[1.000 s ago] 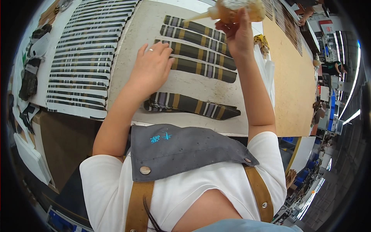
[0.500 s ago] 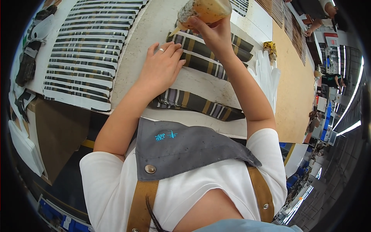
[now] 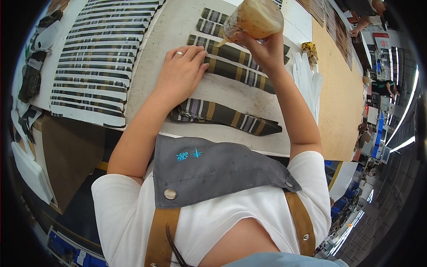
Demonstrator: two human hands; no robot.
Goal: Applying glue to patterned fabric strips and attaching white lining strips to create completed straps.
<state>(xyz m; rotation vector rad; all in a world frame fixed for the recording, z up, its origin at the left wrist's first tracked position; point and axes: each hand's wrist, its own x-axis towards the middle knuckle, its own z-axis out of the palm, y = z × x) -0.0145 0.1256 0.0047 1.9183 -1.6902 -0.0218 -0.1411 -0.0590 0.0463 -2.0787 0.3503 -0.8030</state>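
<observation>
My right hand (image 3: 269, 52) grips a clear squeeze bottle (image 3: 258, 20) of cloudy yellowish liquid, its sides smeared. Tipped over, its narrow nozzle points down and left at a dark plaid fabric strip (image 3: 235, 55); I cannot tell whether the tip touches. My left hand (image 3: 180, 78) lies flat, fingers stretched out, with fingertips at the left ends of this strip and a nearer plaid strip (image 3: 240, 73). Farther away lie more short plaid strips (image 3: 210, 27), partly hidden behind the bottle. A stack of folded plaid strips (image 3: 222, 116) rests close to the table's near edge.
On the left, a long row of overlapping plaid strips with white edges (image 3: 93, 75) covers a board. White strips (image 3: 307, 84) and a crumpled yellow-black wrapper (image 3: 310, 51) lie at right. A brown box (image 3: 71, 151) stands below left. Another person (image 3: 369, 20) is at the far right.
The bottle in my right hand has moved right, its nozzle travelling along the strip. My left hand has shifted slightly left and away from me, still lying flat.
</observation>
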